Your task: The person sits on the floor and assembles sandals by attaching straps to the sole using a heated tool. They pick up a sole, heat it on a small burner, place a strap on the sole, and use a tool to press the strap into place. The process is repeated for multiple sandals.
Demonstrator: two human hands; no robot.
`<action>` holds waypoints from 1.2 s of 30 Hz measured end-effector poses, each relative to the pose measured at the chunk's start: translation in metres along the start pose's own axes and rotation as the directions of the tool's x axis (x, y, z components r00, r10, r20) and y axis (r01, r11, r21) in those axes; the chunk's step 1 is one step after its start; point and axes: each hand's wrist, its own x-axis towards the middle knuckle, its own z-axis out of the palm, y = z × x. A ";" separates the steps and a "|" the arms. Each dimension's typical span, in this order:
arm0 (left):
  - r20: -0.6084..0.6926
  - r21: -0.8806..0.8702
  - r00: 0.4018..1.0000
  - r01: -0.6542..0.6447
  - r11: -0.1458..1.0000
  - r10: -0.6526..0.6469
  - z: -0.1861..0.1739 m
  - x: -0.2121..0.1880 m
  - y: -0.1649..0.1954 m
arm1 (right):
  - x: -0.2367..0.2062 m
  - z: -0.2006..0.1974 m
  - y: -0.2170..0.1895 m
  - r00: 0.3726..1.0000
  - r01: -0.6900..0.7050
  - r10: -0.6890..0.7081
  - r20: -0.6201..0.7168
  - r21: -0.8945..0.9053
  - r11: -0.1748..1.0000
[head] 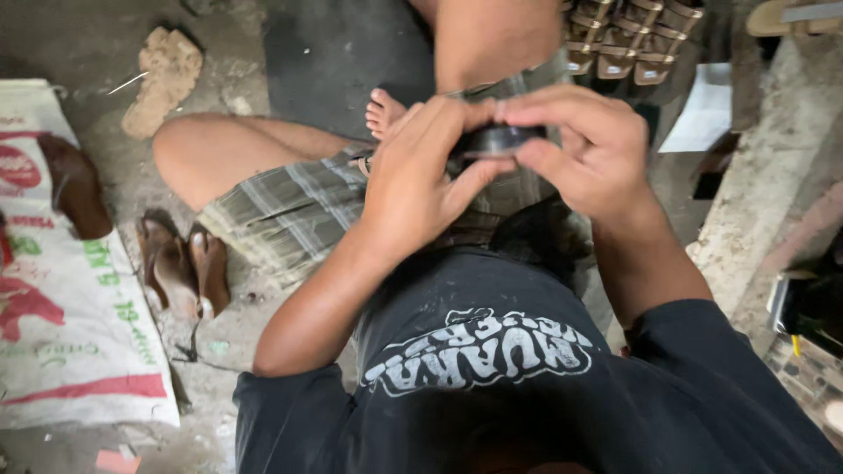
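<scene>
Here, from my remote seat, I see both hands raised over the lap with one small dark piece (pixel 497 140) pinched between them. It looks like a short black strap or band, glossy on top, though I cannot tell its exact kind. Its long axis runs roughly from 9 to 3 o'clock, nearly level across the view.

My left hand (pixel 421 180) comes up from about 7 o'clock, and its thumb and fingertips close on the left end of the piece, the thumb pressing up from beneath. My right hand (pixel 590 154) arrives from about 4 o'clock and curls over the right end, fingers folded across the top, thumb below. Both are grasping the same piece; neither is free. The two hands touch at the fingertips above it, so they sit about equally near, the right covering more of it.

The piece hangs above the plaid shorts (pixel 294 206), just at 6 o'clock from a bare foot (pixel 384 112). At 9 o'clock, well apart on the floor, lie a pair of brown soles (pixel 183 263) beside a printed white sack (pixel 66 325). At 1 o'clock stands a row of brown strapped sandals (pixel 628 39).
</scene>
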 end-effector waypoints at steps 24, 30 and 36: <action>-0.091 -0.358 0.981 0.127 0.925 -0.170 -0.100 -0.075 0.010 | -0.065 0.032 -0.016 0.919 -0.009 0.364 0.151 -0.915 0.404; -0.040 -0.246 0.981 0.172 0.954 -0.188 -0.080 -0.065 0.007 | -0.083 -0.009 0.007 0.978 -0.170 0.209 0.004 -0.566 0.807; 0.017 -0.392 0.966 0.244 0.887 -0.258 -0.070 -0.066 0.005 | -0.063 -0.015 -0.008 0.975 -0.119 0.042 -0.219 -0.351 0.929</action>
